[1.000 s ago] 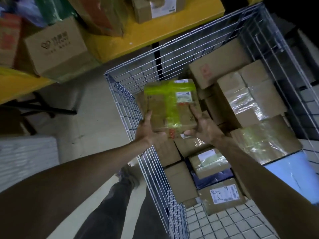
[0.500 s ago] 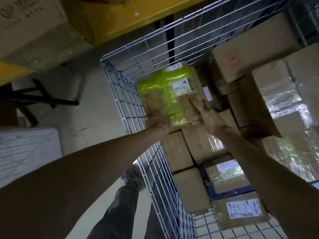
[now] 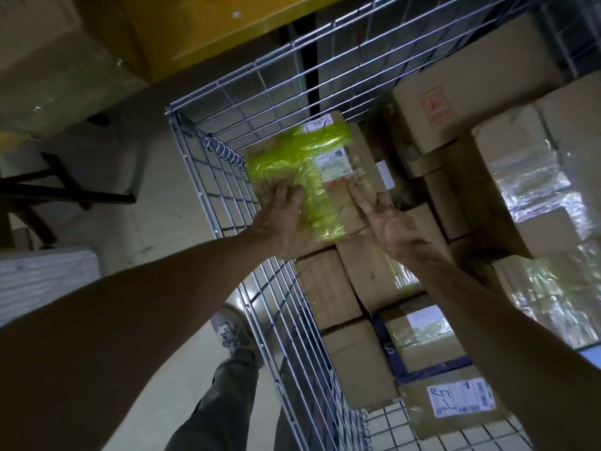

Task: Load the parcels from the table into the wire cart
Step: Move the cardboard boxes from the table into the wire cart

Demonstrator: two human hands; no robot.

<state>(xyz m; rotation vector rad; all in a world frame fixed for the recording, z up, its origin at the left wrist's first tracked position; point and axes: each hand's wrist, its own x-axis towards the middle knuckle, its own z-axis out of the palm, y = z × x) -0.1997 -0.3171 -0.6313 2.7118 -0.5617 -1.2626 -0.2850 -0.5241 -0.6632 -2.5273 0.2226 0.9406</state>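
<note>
The parcel (image 3: 325, 177), brown and crossed with yellow-green tape, lies in the cart's (image 3: 227, 102) far left corner on top of the boxes (image 3: 328, 288) stacked there, though it is too blurred to tell whether it rests fully on them. Both hands are spread with straight fingers and grip nothing: the left hand (image 3: 279, 219) lies flat on the parcel's near left part, and the right hand (image 3: 387, 222) touches its near right side with the fingertips. Beyond the cart's far wall stands the yellow worktop (image 3: 182, 27), and outside its left wall a shoe (image 3: 232, 333) is on the floor.
</note>
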